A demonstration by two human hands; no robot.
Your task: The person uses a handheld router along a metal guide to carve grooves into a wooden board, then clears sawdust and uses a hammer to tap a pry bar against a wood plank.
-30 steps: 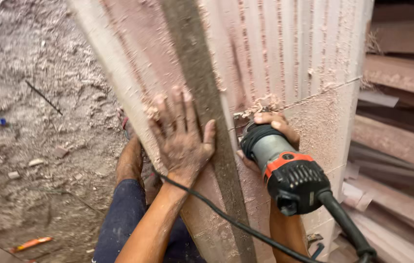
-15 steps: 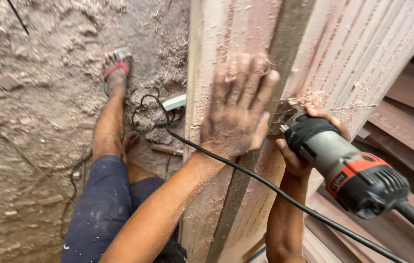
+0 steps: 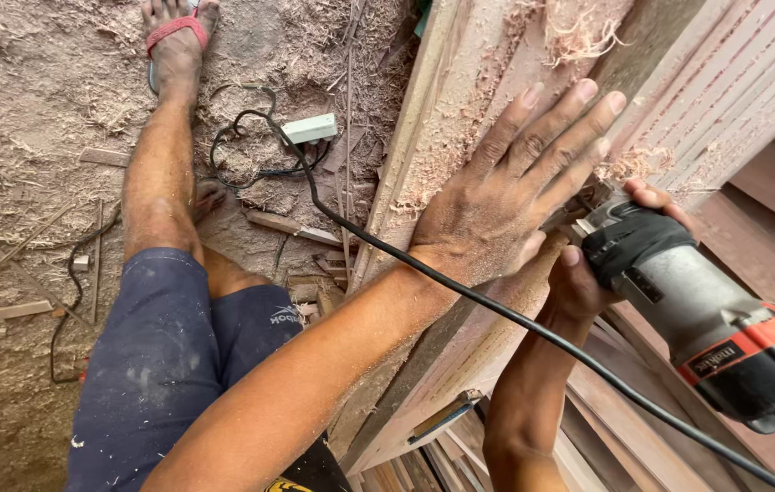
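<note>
Nearest, at the right: right hand (image 3: 592, 264) clamped around the front of a grey, red and black power tool (image 3: 702, 319), its nose against a tall reddish wooden panel (image 3: 460, 100). Black cord (image 3: 460, 287) running from the tool across the left forearm. Just left of the tool: left hand (image 3: 510, 196) pressed flat on the panel, fingers spread apart, dusted with sawdust. Further left, on the shaving-strewn floor (image 3: 23, 137): bare leg, a white plug block (image 3: 308, 128), and, farthest, a red-strapped sandal (image 3: 173, 32).
</note>
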